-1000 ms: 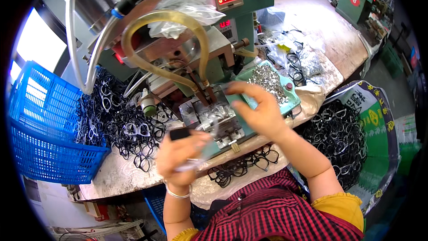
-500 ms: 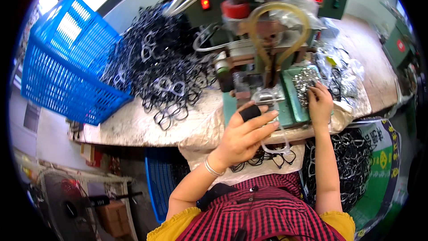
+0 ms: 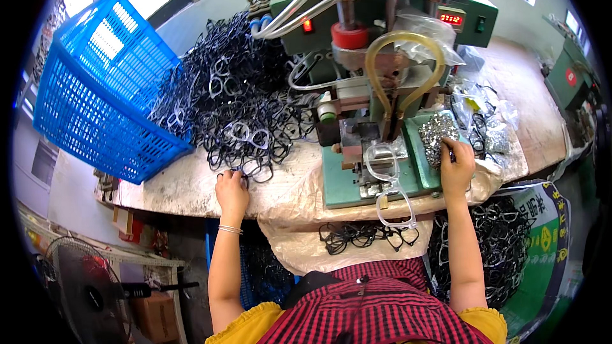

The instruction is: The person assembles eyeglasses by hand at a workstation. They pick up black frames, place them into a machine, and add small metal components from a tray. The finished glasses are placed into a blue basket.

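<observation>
My left hand (image 3: 233,192) is at the near edge of a heap of dark eyeglass frames (image 3: 252,99), its fingers closed on the rim of a black eyeglass frame (image 3: 260,172). My right hand (image 3: 458,169) rests over a green tray (image 3: 417,146) of small shiny metal parts (image 3: 435,134). Its fingers are bent together at the near side of these parts, and whatever they pinch is hidden. Between the hands, a clear eyeglass frame (image 3: 396,186) sits in the fixture of a green press machine (image 3: 338,175), one rim under the head and the other hanging toward me.
A tilted blue plastic basket (image 3: 108,102) stands left of the heap. Several black frames (image 3: 363,237) lie on brown paper by my lap. A sack of dark frames (image 3: 488,242) is at lower right. Clear plastic bags (image 3: 503,124) lie beyond the tray. A fan (image 3: 89,286) stands lower left.
My left hand has left the clear frame at the press and moved left to the heap's edge. The right hand has shifted slightly down, staying at the metal parts.
</observation>
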`<state>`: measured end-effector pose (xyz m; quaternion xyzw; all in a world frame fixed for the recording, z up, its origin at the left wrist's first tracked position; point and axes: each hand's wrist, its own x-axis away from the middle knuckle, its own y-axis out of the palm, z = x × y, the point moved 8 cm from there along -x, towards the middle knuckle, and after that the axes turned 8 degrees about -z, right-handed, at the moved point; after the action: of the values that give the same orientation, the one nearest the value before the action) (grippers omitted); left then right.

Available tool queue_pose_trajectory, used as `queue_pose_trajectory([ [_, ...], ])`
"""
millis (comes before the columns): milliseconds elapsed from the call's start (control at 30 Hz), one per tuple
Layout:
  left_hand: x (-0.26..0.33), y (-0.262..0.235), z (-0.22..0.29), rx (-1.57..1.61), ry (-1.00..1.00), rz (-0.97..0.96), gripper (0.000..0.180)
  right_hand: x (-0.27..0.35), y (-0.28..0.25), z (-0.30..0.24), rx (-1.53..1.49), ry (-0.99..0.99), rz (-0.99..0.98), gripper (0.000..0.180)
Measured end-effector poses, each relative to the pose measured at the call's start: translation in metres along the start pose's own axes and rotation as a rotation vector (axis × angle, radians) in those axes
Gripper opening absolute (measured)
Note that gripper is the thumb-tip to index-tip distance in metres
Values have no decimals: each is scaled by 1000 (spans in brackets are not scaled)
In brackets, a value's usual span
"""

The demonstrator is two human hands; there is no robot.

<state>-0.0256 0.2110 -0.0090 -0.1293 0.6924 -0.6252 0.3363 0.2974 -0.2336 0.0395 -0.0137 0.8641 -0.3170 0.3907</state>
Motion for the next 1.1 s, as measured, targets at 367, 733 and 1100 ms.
queue_pose_trajectory([
  [367,-30,-31,54,190,178,-154,15,0,-1,11,-96,38,-26,12],
  [733,8,-43,56,1475,-193,121,36,-11,-11,-36,-589,218,-311,17],
  [1100,-37,-135,148,1560,30,510,57,-28,38,-95,-1069,316,-297,47],
])
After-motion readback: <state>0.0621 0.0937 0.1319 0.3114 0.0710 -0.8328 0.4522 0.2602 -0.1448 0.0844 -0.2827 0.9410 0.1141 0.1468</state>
